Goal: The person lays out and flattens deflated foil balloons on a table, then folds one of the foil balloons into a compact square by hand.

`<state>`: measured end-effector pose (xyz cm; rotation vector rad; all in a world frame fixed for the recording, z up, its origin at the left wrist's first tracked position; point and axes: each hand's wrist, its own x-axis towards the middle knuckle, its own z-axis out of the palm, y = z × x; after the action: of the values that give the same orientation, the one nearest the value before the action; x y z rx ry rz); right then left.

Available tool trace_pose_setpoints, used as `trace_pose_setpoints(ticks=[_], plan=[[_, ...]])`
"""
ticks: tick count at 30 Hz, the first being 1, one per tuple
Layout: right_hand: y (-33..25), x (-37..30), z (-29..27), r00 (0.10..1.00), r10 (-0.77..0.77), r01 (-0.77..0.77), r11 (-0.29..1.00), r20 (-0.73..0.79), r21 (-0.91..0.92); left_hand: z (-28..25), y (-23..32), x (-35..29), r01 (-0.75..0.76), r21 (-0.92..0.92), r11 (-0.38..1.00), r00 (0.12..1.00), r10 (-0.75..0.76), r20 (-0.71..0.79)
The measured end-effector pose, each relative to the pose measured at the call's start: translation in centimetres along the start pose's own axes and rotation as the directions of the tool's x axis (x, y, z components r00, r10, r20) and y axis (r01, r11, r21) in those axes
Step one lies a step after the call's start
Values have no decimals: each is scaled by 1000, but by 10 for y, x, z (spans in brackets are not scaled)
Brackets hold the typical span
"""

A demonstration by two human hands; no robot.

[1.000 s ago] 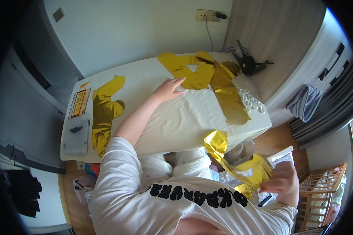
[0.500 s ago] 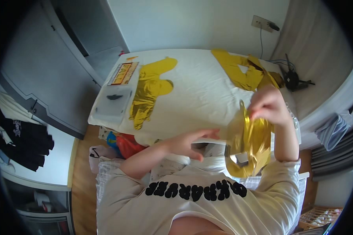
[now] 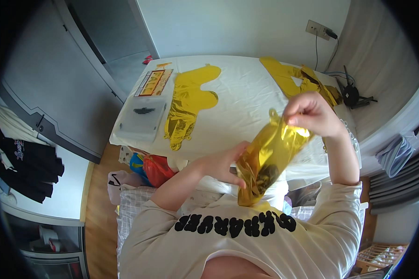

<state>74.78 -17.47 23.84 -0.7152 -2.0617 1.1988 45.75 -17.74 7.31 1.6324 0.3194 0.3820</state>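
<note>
A deflated gold foil balloon (image 3: 272, 160) hangs at a slant in front of my chest, over the table's near edge. My right hand (image 3: 314, 114) pinches its upper right edge. Around its left side close the fingers of my left hand (image 3: 223, 162), partly hidden at the foil. A small looped tab sticks up at the balloon's top. On the white-covered table (image 3: 239, 107), another flat gold foil balloon (image 3: 188, 100) lies left of centre. A further crumpled gold foil piece (image 3: 295, 83) rests at the far right.
At the table's left are a clear plastic box (image 3: 137, 123) with a dark item and a printed card (image 3: 154, 83). A black router (image 3: 351, 95) with cables stands beyond the right edge. Red and blue bags (image 3: 158, 169) sit below the front left edge.
My left hand has moved right and closed on the balloon's left side. The balloon has swung from hanging down to slanting leftward, its broad face turned toward me.
</note>
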Motion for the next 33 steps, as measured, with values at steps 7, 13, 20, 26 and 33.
trace_pose_setpoints(ticks=[7,13,20,26,33], plan=[[81,57,-55,951,230,-282,918,-205,-277,-49,6,8,153,-18,988,950,-152,-272],[173,86,15,922,-61,-374,108,-382,-921,-120,-44,22,508,474,719,762,-119,-636],[175,-1,104,930,199,-366,394,-310,-843,-107,-53,35,532,713,457,773,82,-629],[222,-16,97,869,270,-489,338,-415,-804,-81,-62,-23,348,821,453,588,576,-568],[189,53,165,876,-140,-329,526,-462,-784,-44,-91,-144,628,562,539,257,538,-803]])
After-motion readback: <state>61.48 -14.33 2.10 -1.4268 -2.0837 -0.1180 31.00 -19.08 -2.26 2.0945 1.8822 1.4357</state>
